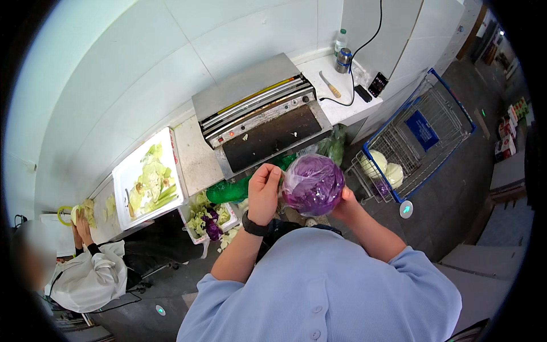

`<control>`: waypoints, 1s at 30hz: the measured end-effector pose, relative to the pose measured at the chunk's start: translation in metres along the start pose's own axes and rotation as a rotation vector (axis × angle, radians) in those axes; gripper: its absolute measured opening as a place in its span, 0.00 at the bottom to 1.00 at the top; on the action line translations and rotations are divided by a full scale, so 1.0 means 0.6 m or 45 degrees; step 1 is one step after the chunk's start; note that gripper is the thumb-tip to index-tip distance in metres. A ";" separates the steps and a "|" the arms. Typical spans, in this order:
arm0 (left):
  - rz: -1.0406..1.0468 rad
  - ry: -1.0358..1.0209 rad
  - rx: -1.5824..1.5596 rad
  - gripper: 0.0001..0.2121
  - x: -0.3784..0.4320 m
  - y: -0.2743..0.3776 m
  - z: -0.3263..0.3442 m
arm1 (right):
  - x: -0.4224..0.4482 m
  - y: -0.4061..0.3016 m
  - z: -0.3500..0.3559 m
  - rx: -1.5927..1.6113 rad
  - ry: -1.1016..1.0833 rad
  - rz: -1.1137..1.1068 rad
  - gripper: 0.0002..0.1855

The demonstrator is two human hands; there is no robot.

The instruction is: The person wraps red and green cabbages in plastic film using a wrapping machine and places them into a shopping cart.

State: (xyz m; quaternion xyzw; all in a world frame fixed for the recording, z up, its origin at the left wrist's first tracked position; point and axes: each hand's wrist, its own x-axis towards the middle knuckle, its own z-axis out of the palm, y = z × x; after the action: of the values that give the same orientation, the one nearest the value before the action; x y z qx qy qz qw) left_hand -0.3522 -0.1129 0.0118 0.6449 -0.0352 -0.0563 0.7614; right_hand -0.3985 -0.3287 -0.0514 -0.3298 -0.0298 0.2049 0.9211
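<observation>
A red cabbage [314, 184], wrapped in clear plastic film, is held up in front of my body. My right hand [347, 204] supports it from the right and below, its fingers partly hidden behind the cabbage. At its left side my left hand [266, 188] pinches an edge of the film between thumb and forefinger. Just beyond the cabbage is a film wrapping machine [260, 115] on the white counter, with a small red light lit on its front panel and leaf scraps on its dark plate [273, 139].
A white tray [117, 181] of cabbage trimmings lies left, above a bin [233, 220] of leaves. A co-worker [92, 273] handles a cabbage farther left. On the counter's right are a knife [330, 84], a flask [343, 60] and a phone [378, 84]. A shopping cart [386, 132] holding cabbages stands right.
</observation>
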 end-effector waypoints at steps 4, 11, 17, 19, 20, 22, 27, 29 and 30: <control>0.083 0.064 -0.119 0.06 -0.027 -0.002 0.008 | -0.016 0.013 0.016 0.012 -0.026 -0.010 0.67; 0.094 0.338 0.050 0.03 -0.039 -0.045 -0.104 | 0.002 0.026 0.116 0.060 -0.162 -0.052 0.70; 0.730 0.096 0.492 0.25 -0.121 0.124 -0.108 | 0.065 0.030 0.211 -0.261 -0.068 -0.480 0.74; 0.714 0.028 0.552 0.32 -0.120 0.141 -0.095 | 0.075 0.038 0.227 -0.302 -0.055 -0.476 0.75; 0.655 0.043 0.298 0.34 -0.112 0.130 -0.096 | 0.082 0.045 0.224 -0.413 -0.087 -0.510 0.75; 0.594 0.044 0.034 0.36 -0.098 0.124 -0.108 | 0.084 0.054 0.231 -0.560 -0.090 -0.535 0.74; 0.184 -0.449 -0.434 0.36 -0.046 0.137 -0.169 | 0.090 0.056 0.250 -0.603 -0.156 -0.514 0.74; 0.084 -0.617 -0.759 0.31 -0.032 0.122 -0.186 | 0.092 0.060 0.256 -0.665 -0.271 -0.495 0.74; 0.222 -0.384 -0.405 0.29 -0.029 0.118 -0.198 | 0.093 0.062 0.253 -0.682 -0.280 -0.547 0.73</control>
State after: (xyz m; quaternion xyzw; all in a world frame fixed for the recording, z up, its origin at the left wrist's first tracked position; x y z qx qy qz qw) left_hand -0.3516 0.0172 0.0625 0.4955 -0.1948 -0.0908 0.8416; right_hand -0.3897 -0.1903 0.0395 -0.5218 -0.2499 0.0257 0.8152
